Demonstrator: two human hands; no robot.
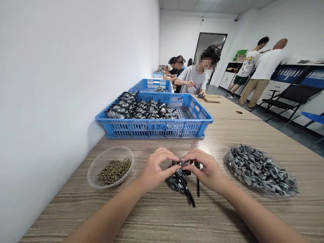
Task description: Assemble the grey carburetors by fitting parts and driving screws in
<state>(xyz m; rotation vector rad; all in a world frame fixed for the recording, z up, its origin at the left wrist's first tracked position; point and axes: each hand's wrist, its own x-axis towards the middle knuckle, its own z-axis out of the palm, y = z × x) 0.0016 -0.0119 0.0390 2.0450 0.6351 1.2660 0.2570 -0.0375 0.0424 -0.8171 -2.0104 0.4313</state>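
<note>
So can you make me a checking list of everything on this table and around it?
Surface: wooden table, striped grain.
Job's things: small metal part with black hoses, between both hands.
Clutter: clear bowl of screws; clear dish of metal pieces; blue crate of similar parts; second blue crate behind.
Hands: left hand and right hand pinch the part's top.
Cables: nothing seen.
Surroundings: white wall, seated workers, two people standing, black chair.

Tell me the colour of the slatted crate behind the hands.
Blue: the crate shows best in the head view, its only view.
</note>
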